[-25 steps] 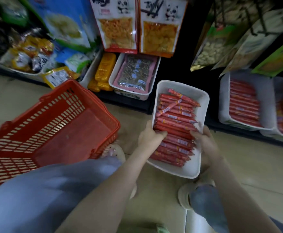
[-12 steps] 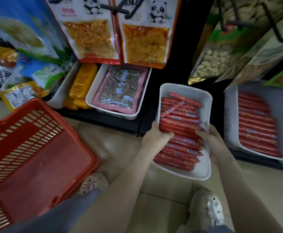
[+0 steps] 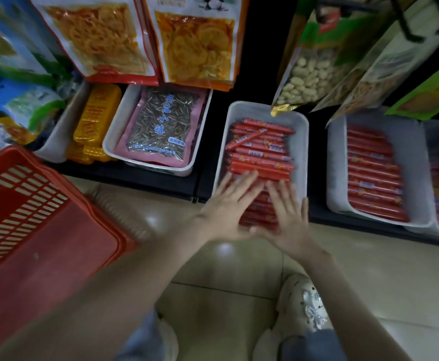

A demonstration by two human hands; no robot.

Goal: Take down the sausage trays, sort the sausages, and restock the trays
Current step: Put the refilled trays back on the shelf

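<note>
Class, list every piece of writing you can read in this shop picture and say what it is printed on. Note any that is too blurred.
"葵花小镇": blue characters on the sunflower seed pack.
Small blue label lower on that pack: too small to read.
Labels on the sausages: blurred, unreadable.
Print on the hanging snack bags: cut off or blurred, unreadable.

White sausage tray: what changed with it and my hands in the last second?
The white plastic tray of red sausages moved forward into the shelf gap. The left hand and right hand let go of its sides and press flat on the sausages. The red plastic basket and neighbouring white trays stayed put.
</note>
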